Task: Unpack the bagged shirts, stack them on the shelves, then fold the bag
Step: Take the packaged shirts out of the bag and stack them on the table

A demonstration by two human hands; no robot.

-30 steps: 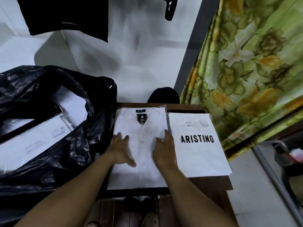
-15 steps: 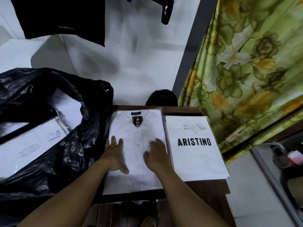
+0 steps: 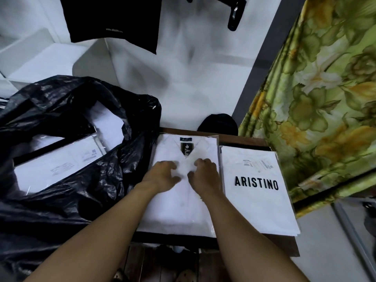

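A white collared shirt in a clear pack (image 3: 179,210) lies on a dark wooden surface (image 3: 244,140). My left hand (image 3: 162,176) and my right hand (image 3: 205,174) rest on its upper middle, close together, fingertips bent down onto the plastic. Right beside it lies a second packed white shirt printed ARISTINO (image 3: 256,200). To the left, a large black plastic bag (image 3: 81,196) gapes open, with more packed white shirts (image 3: 55,167) inside.
A green floral curtain (image 3: 317,94) hangs close on the right. A black garment (image 3: 114,19) and a black hanger (image 3: 236,15) hang above against the white wall. White shelving (image 3: 30,58) shows at the far left. A dark rounded object (image 3: 217,124) sits behind the wooden surface.
Both hands slid up the shirt pack toward the collar and drew closer together; the fingers went from lying flat to bent. The shirt stays in place.
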